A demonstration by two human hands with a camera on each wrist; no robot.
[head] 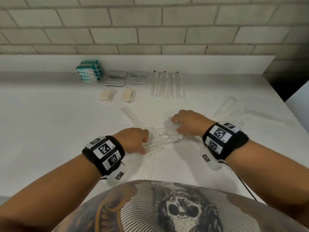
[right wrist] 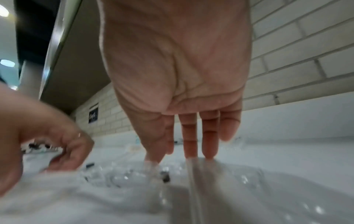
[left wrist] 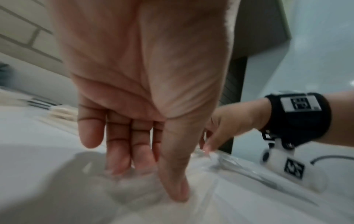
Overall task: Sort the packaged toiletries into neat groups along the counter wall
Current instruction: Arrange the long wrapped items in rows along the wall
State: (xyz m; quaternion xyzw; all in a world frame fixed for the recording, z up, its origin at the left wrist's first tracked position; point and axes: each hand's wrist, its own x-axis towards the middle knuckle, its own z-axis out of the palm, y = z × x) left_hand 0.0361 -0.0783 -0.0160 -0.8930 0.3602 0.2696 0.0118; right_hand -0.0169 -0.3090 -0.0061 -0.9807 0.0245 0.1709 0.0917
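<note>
A loose pile of clear-wrapped packets [head: 164,135], a white comb among them, lies mid-counter in front of me. My left hand [head: 144,146] rests its fingertips and thumb on the pile's left end; the left wrist view shows its fingers [left wrist: 118,151] fairly straight, tips on the crinkled plastic [left wrist: 134,184]. My right hand [head: 174,125] touches the pile's right end with straight fingers [right wrist: 189,136] on the wrapping [right wrist: 134,174]. Along the wall sit sorted groups: teal boxes [head: 89,73], grey sachets [head: 116,77], more sachets [head: 138,77], cream soaps [head: 107,96] and long wrapped sticks [head: 167,84].
Loose clear packets lie apart on the white counter: one at left-centre [head: 130,117], two at the right [head: 225,106] [head: 264,114]. The counter ends at the right beside a dark gap [head: 287,84]. A black cable [head: 242,180] trails from my right wristband.
</note>
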